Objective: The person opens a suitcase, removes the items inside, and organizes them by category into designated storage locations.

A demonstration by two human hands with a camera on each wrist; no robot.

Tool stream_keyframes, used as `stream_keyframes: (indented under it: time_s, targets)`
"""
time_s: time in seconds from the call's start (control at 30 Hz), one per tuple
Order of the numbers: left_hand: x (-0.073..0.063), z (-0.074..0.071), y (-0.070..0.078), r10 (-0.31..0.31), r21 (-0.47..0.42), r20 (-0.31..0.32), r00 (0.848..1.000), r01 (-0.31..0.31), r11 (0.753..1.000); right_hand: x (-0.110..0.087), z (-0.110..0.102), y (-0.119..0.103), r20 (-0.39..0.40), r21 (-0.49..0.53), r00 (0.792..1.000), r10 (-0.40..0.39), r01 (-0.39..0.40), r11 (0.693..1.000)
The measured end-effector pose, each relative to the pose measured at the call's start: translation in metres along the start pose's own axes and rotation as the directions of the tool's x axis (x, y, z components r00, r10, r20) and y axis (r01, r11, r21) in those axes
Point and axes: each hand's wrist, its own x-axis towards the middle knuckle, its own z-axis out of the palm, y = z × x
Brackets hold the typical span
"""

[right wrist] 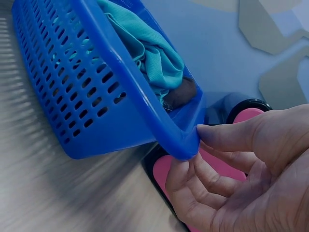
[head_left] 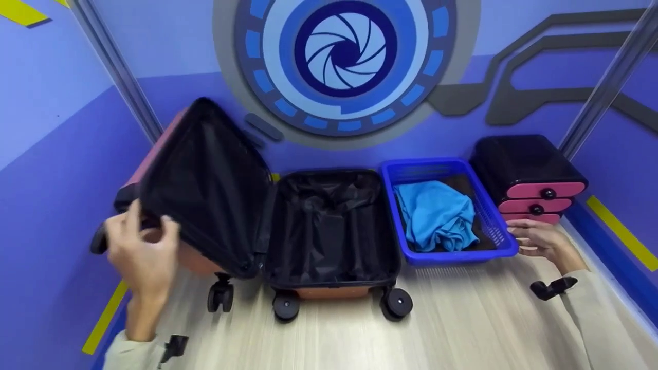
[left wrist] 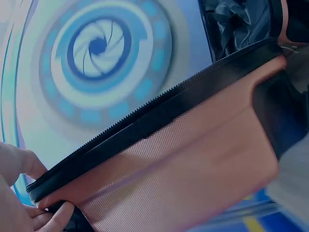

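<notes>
A pink-orange suitcase (head_left: 331, 231) lies spread with its black lining showing. Its lid half (head_left: 205, 180) leans up at the left, tilted toward the side wall. At the outer corner of that lid, my left hand (head_left: 144, 252) grips the edge; the left wrist view shows thumb and fingers on either side of the zipped rim (left wrist: 145, 130). To the suitcase's right stands a blue plastic basket (head_left: 457, 257), holding a bright blue cloth (head_left: 437, 213) and a dark brown cloth (head_left: 462, 187). My right hand (right wrist: 231, 169) pinches the basket's near right corner between thumb and fingers.
A black drawer box (head_left: 529, 159) with pink fronts sits behind the right hand, close to the basket. Suitcase wheels (head_left: 397, 303) stick out toward the near side of the pale wood surface (head_left: 349, 334). Blue panels (head_left: 180, 103) wall in the back and both sides.
</notes>
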Motion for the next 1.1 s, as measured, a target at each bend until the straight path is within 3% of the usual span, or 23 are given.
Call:
stream_keyframes:
  time_s: [0.1,0.17,0.27,0.33,0.4,0.53,0.63,0.7,0.77,0.83,0.9,0.97,1.0,1.03,1.07,1.1]
  targets:
    - [-0.010,0.012,0.026,0.178,0.000,0.014,0.984,-0.178,0.984,-0.003,0.000,0.004,-0.005,0.010,1.000,0.004,-0.004,1.000]
    - [-0.017,0.021,0.045,0.282,-0.001,0.018,0.959,-0.282,0.959,-0.003,0.000,0.004,-0.007,0.000,1.000,0.009,-0.009,1.000]
    - [-0.027,0.037,0.075,0.419,-0.001,0.003,0.908,-0.419,0.908,-0.003,0.001,0.000,-0.018,-0.032,1.000,0.011,-0.011,0.999]
    - [-0.032,0.049,0.093,0.503,0.025,-0.017,0.864,-0.503,0.864,-0.001,0.002,-0.004,-0.024,-0.056,1.000,0.003,-0.004,0.998]
    - [-0.038,0.062,0.110,0.585,0.050,-0.035,0.810,-0.584,0.810,0.001,0.005,-0.008,-0.026,-0.076,1.000,-0.009,0.007,0.997]
    - [-0.060,0.086,0.139,0.730,0.113,-0.018,0.683,-0.724,0.681,0.003,0.008,-0.009,-0.026,-0.086,1.000,-0.018,0.015,0.996]
    - [-0.088,0.103,0.158,0.819,0.142,0.065,0.570,-0.818,0.557,0.000,0.006,-0.007,-0.035,-0.081,0.999,-0.011,0.008,0.997]
    - [-0.109,0.115,0.169,0.870,0.143,0.163,0.466,-0.883,0.446,-0.001,0.004,-0.006,-0.043,-0.086,0.999,-0.009,0.006,0.996]
    - [-0.134,0.129,0.175,0.898,0.131,0.274,0.344,-0.939,0.319,-0.001,0.004,-0.005,-0.051,-0.087,0.999,-0.005,0.000,0.996]
    - [-0.160,0.141,0.177,0.897,0.085,0.379,0.229,-0.973,0.213,0.001,0.006,-0.004,-0.055,-0.090,0.998,-0.007,0.002,0.996]
    - [-0.189,0.151,0.173,0.875,0.010,0.468,0.126,-0.991,0.137,0.004,0.010,-0.001,-0.054,-0.084,0.999,-0.009,0.004,0.996]
    - [-0.217,0.155,0.166,0.851,-0.079,0.522,0.049,-0.991,0.105,0.006,0.014,0.002,-0.042,-0.079,0.999,-0.009,0.006,0.997]
    - [-0.228,0.155,0.162,0.842,-0.125,0.539,0.030,-0.985,0.116,0.007,0.015,0.003,-0.036,-0.077,0.999,-0.006,0.003,0.997]
    - [-0.237,0.154,0.159,0.833,-0.165,0.552,0.019,-0.978,0.131,0.007,0.015,0.004,-0.028,-0.077,1.000,-0.003,0.000,0.997]
    - [-0.243,0.153,0.155,0.830,-0.201,0.557,0.019,-0.967,0.156,0.007,0.016,0.005,-0.024,-0.080,1.000,-0.001,-0.001,0.997]
    - [-0.246,0.151,0.153,0.828,-0.223,0.559,0.029,-0.957,0.184,0.007,0.015,0.005,-0.023,-0.085,1.000,-0.002,0.000,0.996]
